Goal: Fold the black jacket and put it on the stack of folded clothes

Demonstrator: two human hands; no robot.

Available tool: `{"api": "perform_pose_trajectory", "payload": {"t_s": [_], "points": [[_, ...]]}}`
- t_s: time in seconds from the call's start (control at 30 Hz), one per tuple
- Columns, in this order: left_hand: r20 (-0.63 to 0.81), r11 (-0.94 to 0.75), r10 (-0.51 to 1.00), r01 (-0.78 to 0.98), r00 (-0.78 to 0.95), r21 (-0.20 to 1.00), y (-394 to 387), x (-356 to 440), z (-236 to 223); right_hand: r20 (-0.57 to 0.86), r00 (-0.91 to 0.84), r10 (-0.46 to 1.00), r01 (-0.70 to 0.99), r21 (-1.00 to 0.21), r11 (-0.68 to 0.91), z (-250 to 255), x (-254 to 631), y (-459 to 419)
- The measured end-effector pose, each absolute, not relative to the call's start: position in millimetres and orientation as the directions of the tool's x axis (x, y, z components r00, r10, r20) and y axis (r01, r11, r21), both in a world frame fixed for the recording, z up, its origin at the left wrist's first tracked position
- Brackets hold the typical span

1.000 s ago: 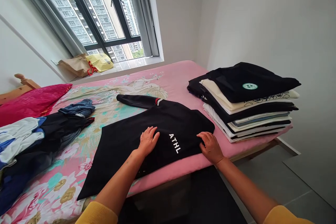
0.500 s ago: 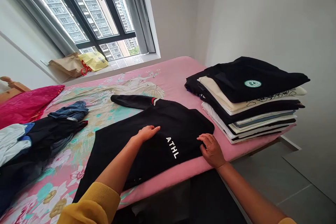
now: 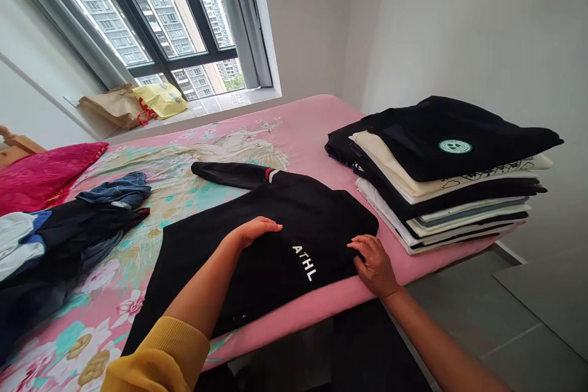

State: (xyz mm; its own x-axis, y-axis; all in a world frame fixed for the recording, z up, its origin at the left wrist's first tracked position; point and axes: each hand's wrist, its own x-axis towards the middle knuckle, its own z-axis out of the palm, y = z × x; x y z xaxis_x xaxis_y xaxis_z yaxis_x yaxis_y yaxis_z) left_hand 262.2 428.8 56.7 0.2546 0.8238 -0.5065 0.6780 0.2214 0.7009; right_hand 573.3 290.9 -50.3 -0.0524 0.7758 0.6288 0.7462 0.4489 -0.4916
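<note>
A black long-sleeved top (image 3: 206, 245) with white "ATHL" lettering lies spread along the bed's near edge. One sleeve, with a red and white stripe, stretches toward the back left. My left hand (image 3: 257, 229) is over the middle of the top, its fingers stretched out to the right and its thumb hidden. At the right edge of the top, near the shoulder, my right hand (image 3: 374, 263) bends its fingers and thumb around the black cloth.
A tall stack of folded clothes (image 3: 441, 196) stands on the bed's right side. Loose clothes (image 3: 92, 229) lie in a heap at left, near a magenta pillow (image 3: 55, 171). Paper and yellow bags (image 3: 160, 101) rest on the windowsill. The pink bed edge (image 3: 275, 318) runs along the front.
The view has shifted slightly. Both hands stay at nearly the same places on the black top, which lies as before.
</note>
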Motion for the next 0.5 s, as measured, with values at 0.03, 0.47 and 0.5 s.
{"api": "perform_pose_trajectory", "payload": {"t_s": [0.03, 0.47, 0.5], "points": [[-0.497, 0.231, 0.831, 0.656, 0.252, 0.719, 429, 263, 54, 0.624, -0.035, 0.781, 0.746, -0.503, 0.436, -50, 573, 291], [-0.422, 0.200, 0.815, 0.492, 0.397, 0.847, 430, 255, 58, 0.620, -0.010, 0.784, 0.747, -0.517, 0.418, -48, 573, 294], [-0.397, 0.170, 0.832, 0.502, 0.388, 0.848, 430, 253, 57, 0.620, -0.014, 0.785, 0.747, -0.515, 0.420, -48, 573, 294]]}}
